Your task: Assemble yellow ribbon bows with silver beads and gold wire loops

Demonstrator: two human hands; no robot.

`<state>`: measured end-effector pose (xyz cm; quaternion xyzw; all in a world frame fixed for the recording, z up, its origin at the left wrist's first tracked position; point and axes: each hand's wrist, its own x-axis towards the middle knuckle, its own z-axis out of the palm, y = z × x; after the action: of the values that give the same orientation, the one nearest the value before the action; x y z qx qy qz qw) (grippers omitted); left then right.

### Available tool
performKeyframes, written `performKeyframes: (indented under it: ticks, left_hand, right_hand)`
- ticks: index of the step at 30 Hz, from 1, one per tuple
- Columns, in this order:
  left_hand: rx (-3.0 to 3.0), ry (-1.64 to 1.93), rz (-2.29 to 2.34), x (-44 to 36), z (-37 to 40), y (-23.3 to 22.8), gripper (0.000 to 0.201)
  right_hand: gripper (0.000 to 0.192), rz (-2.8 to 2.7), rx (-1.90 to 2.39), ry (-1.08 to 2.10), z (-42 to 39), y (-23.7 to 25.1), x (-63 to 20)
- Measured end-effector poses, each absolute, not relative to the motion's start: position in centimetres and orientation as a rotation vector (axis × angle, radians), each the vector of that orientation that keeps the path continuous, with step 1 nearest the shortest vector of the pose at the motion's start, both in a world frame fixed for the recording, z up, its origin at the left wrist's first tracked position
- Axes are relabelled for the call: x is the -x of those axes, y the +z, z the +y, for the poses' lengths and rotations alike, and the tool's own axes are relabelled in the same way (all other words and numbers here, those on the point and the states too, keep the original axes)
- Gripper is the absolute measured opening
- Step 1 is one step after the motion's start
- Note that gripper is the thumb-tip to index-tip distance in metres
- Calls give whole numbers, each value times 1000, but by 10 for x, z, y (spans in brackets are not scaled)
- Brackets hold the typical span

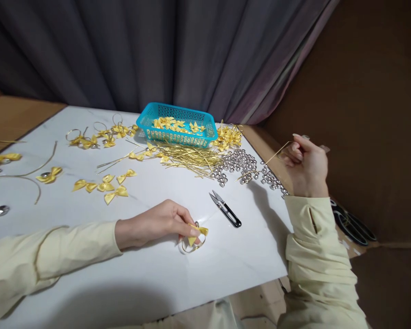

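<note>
Nearest, the left hand [157,224] lay on the white tabletop [226,260], fingertips pinched on a yellow bow [197,233] sitting on a small gold wire ring [192,246] — assembly seemed mid-way, the bow being held in place on the ring. Just beyond, the snips [226,209] rested untouched. Out to the right, the right hand [306,167] was raised, thumb and fingers pressed together on a gold wire [274,157] whose far end reached into the silver beads [241,164]. By my read, the next move called for steady aim to bring that wire to the bow. Farther back lay the wire pile [188,157] and loose bows [106,185]. Farthest, the blue basket [176,132] held more yellow bows.
</note>
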<state>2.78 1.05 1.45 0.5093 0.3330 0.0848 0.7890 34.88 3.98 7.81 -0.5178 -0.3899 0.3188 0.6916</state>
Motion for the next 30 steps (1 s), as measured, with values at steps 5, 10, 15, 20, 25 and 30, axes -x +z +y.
performKeyframes:
  ticks: [5, 10, 15, 20, 25, 30]
  left_hand:
    - [-1130, 182, 713, -28, 11, 12, 16]
    - [-1131, 180, 731, -28, 11, 12, 18]
    - [-1132, 184, 763, -29, 11, 15, 19]
    - [-1148, 191, 774, -29, 11, 14, 20]
    - [-1155, 175, 760, -29, 11, 13, 18]
    - [-1164, 161, 737, -27, 10, 10, 14]
  right_hand:
    - [37, -886, 1181, 691, 42, 74, -350]
    - [38, -931, 1193, 486, 39, 73, -349]
    - [20, -1052, 1238, 443, 39, 70, -341]
    - [30, -981, 1191, 830, 46, 72, -336]
    - [40, -879, 1142, 997, 43, 78, -340]
    - [44, -913, 1220, 973, 36, 82, -340]
